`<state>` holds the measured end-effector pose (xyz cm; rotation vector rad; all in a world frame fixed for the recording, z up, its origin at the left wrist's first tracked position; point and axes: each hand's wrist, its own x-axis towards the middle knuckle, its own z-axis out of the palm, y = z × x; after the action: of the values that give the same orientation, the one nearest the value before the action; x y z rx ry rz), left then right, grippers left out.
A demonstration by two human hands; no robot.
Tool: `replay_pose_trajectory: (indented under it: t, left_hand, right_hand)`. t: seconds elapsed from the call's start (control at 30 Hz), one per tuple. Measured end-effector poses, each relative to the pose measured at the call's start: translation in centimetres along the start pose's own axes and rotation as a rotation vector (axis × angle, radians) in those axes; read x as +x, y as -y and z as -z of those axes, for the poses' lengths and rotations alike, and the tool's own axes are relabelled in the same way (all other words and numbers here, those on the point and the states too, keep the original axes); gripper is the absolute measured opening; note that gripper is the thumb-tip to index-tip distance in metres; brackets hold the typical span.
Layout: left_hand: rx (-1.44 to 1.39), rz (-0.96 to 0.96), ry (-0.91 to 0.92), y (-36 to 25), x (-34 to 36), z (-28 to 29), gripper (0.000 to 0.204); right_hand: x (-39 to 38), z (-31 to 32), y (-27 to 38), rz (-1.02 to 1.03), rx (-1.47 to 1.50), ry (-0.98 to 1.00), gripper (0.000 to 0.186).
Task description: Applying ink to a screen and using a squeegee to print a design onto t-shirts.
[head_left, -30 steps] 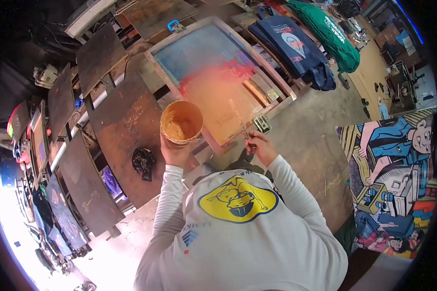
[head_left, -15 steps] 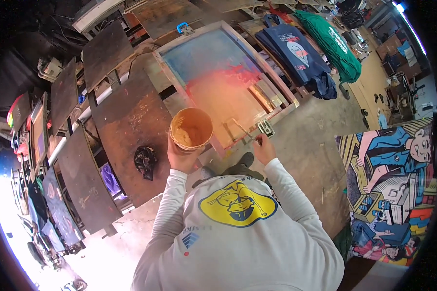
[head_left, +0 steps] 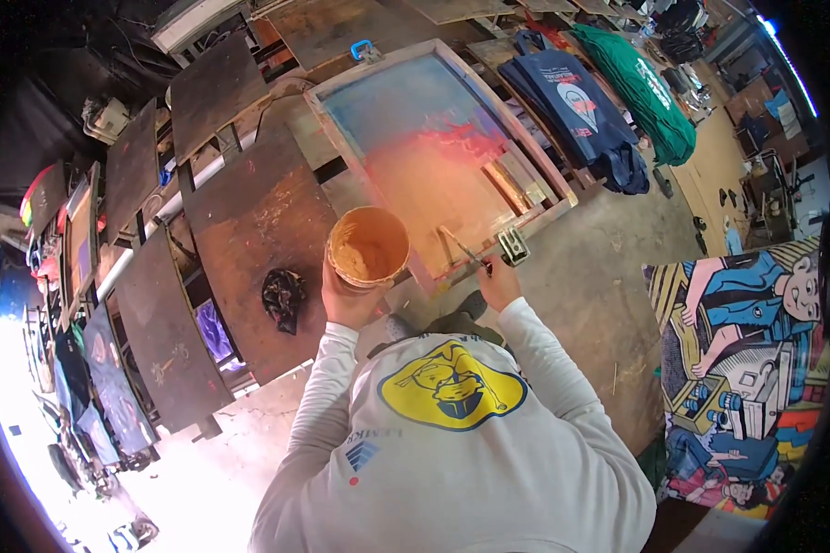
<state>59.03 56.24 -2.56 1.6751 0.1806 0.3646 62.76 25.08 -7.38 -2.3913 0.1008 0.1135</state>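
Observation:
My left hand (head_left: 344, 302) is wrapped round a plastic tub (head_left: 369, 241), tilted so that its orange-coated inside faces me. In my right hand (head_left: 502, 289), the fingers close on the handle of a slim tool (head_left: 461, 245) with an orange-smeared end; whether it is a spatula or a brush cannot be told. That end lies over the near part of a wood-framed printing screen (head_left: 426, 194). Its mesh is bluish at the far end, red across the middle and orange toward me. A metal hinge clamp (head_left: 513, 246) sits at the frame's near right corner, close to my right hand.
Dark boards (head_left: 254, 240) on rails run along the left, one bearing a crumpled black plastic bag (head_left: 283, 300). Navy bags (head_left: 576, 106) and a green bundle (head_left: 641, 92) lie beyond the screen's right side. A cartoon-printed banner (head_left: 733, 378) stands at right.
The surroundings have shifted slightly right in the picture. Both hands keep their grips, and the tool's end stays over the near part of the screen.

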Motion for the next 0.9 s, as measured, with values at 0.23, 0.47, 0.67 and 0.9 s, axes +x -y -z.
replay_pose_trajectory:
  t: [0.23, 0.47, 0.67, 0.9]
  left_hand:
    - [0.134, -0.039, 0.036, 0.3, -0.3, -0.9, 0.109]
    - [0.139, -0.044, 0.059, 0.3, 0.5, -1.7, 0.111]
    - [0.091, 0.005, 0.040, 0.0, 0.7, -2.1, 0.110]
    - [0.097, 0.010, 0.063, -0.8, 0.8, -2.5, 0.102]
  right_hand:
    - [-0.1, 0.3, -0.6, 0.089, -0.033, -0.121, 0.017]
    - [-0.9, 0.1, 0.3, 0.107, -0.076, -0.056, 0.015]
    - [-1.2, 0.3, 0.4, 0.167, -0.048, -0.077, 0.019]
    - [-1.2, 0.2, 0.0, 0.173, -0.131, 0.053, 0.023]
